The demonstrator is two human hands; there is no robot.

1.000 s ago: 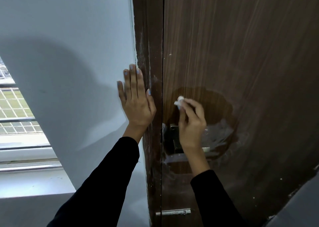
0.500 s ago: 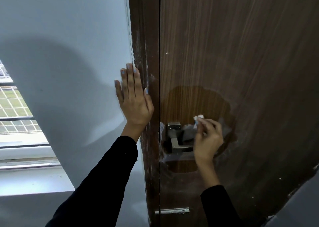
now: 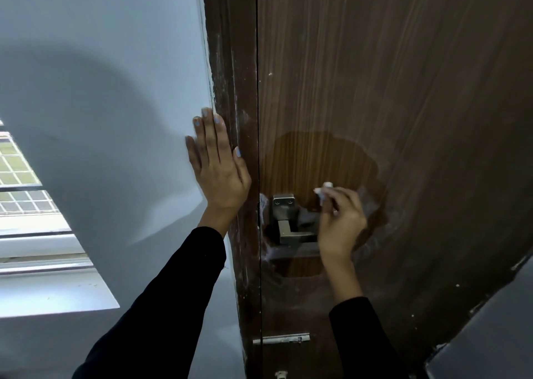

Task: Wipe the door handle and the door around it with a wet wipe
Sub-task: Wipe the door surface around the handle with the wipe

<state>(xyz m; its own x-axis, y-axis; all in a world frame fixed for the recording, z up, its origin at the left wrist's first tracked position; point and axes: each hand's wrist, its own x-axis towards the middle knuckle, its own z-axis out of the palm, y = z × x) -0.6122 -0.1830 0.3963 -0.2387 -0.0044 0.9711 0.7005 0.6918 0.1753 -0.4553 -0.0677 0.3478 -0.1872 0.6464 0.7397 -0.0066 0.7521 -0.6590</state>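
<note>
The wet wipe (image 3: 323, 189) is a small crumpled white wad, pinched in the curled fingers of the right hand (image 3: 340, 223) and pressed against the door (image 3: 403, 90) just above and to the right of the door handle (image 3: 291, 228). Only a little of the wipe shows past the fingertips; the rest is hidden inside the grip.

The handle is a square-section metal lever on a square plate, set close to the door's left edge, about halfway up the visible part. Its lever runs to the right and passes behind the right hand, so its far end cannot be seen. Around it the brown wood-grain surface carries a darker damp patch (image 3: 317, 159), roughly round, with whitish smears along its right and lower rim.

Left of the door's edge runs the dark brown door frame (image 3: 227, 61), scuffed with pale marks. The left hand (image 3: 217, 171) lies flat with fingers straight and close together, palm on the pale wall (image 3: 101, 61), its thumb side resting against the frame. Both arms wear black sleeves (image 3: 161, 306).

Near the door's bottom left, a small metal latch bolt (image 3: 281, 339) sits horizontally. At the far left, a window (image 3: 20, 182) with a grid outside shows above a white sill (image 3: 52, 295). A grey surface (image 3: 490, 335) fills the lower right corner.
</note>
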